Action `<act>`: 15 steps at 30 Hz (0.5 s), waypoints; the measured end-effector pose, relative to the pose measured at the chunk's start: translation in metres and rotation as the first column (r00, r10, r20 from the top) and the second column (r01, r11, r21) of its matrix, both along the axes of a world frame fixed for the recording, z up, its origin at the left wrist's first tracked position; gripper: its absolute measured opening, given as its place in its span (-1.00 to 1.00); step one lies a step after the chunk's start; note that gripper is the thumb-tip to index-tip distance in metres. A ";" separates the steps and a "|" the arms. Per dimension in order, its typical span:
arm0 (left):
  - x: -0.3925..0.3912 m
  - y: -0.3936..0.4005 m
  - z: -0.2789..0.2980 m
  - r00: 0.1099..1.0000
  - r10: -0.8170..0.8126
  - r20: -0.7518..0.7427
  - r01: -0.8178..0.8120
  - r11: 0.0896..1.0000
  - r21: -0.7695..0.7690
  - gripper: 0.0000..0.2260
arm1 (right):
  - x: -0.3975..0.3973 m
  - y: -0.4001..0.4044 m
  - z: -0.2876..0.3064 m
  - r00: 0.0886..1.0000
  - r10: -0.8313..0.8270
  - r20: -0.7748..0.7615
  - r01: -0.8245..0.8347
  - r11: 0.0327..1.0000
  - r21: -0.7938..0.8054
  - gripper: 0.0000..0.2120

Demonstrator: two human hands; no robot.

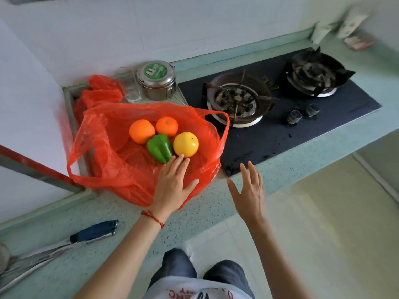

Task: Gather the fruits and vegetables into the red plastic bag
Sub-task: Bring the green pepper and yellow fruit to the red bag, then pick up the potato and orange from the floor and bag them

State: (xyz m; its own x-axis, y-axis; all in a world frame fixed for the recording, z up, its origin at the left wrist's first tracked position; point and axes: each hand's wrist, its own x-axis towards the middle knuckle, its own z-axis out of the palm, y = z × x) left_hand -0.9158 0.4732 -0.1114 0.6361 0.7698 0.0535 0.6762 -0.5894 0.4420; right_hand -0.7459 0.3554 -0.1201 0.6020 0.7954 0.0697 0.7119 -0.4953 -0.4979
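Note:
The red plastic bag [103, 152] lies spread open on the green counter. Inside it sit two oranges [142, 131] [166, 126], a green bell pepper [160, 148] and a yellow round fruit [185, 144], all close together. My left hand [172, 184] rests flat on the bag's near side, fingers straight, its fingertips just below the pepper and the yellow fruit. My right hand [248, 190] hovers open over the counter's front edge to the right of the bag, holding nothing.
A black two-burner gas hob [280, 130] lies right of the bag. Behind the bag stand a steel lidded tin [156, 82] and a clear glass [128, 85]. A dark-handled knife [92, 231] lies on the counter at the near left. Packets rest at the far right corner.

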 end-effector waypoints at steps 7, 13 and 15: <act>0.054 -0.044 0.004 0.974 -0.215 -0.079 0.218 0.975 0.034 -0.44 | 0.030 -0.075 0.005 0.979 -0.198 0.045 0.197 0.980 0.023 -0.47; 0.108 -0.100 0.010 0.913 -0.395 -0.105 0.403 0.913 0.063 -0.43 | 0.049 -0.157 0.007 0.926 -0.375 0.045 0.375 0.927 0.017 -0.47; 0.125 -0.121 0.011 0.887 -0.450 -0.104 0.458 0.886 0.068 -0.42 | 0.054 -0.186 0.007 0.901 -0.432 0.044 0.433 0.902 0.002 -0.47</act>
